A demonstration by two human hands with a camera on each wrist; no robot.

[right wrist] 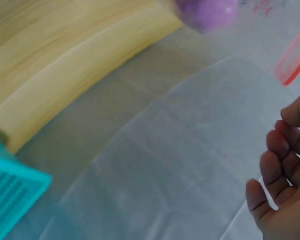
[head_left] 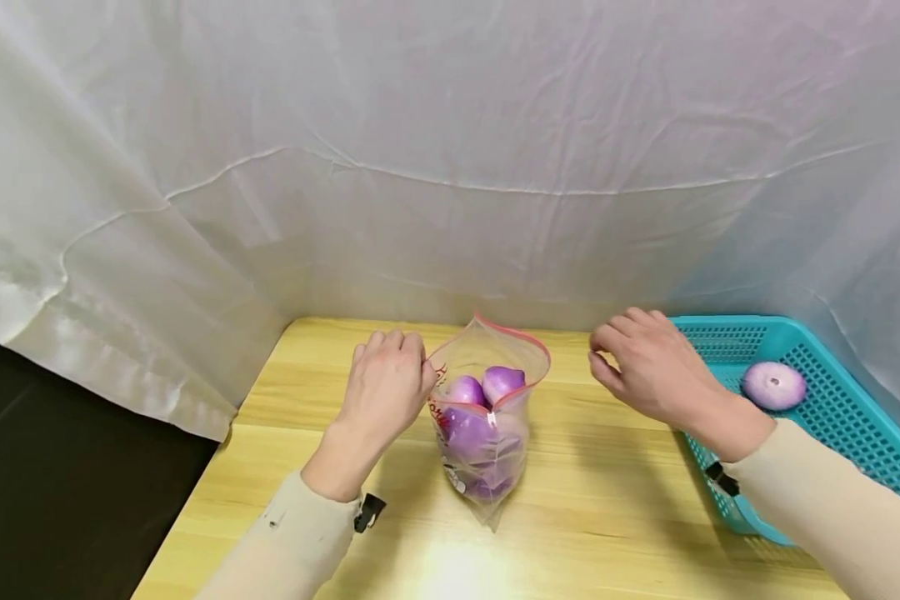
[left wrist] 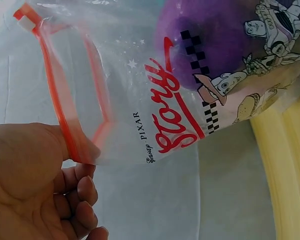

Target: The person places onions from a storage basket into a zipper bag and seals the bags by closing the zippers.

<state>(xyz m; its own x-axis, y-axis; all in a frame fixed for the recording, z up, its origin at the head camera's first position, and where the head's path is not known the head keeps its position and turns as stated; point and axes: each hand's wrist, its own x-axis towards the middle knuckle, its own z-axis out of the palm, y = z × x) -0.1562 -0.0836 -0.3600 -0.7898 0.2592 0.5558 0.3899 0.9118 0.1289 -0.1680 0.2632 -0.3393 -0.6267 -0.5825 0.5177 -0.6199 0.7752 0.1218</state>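
Note:
A clear zip bag (head_left: 487,467) with a red zip edge holds several glossy, round purple vegetables (head_left: 471,433) that look like onions. Its mouth gapes between the two hands. My left hand (head_left: 392,375) pinches the left corner of the mouth between thumb and finger; the left wrist view has that grip on the red zip strip (left wrist: 57,95), beside red lettering and cartoon prints. Off to the right of the bag, my right hand (head_left: 648,362) is raised with loosely curled fingers and nothing in them. In the right wrist view the same hand (right wrist: 287,175) is apart from the bag's red edge.
A turquoise perforated basket (head_left: 783,333) stands on the right, partly behind the right forearm, with one purple-and-white round vegetable (head_left: 774,385) inside. The wooden table (head_left: 292,450) ends at a pale hanging sheet (head_left: 450,233) behind. A black area (head_left: 60,483) lies beyond its left edge.

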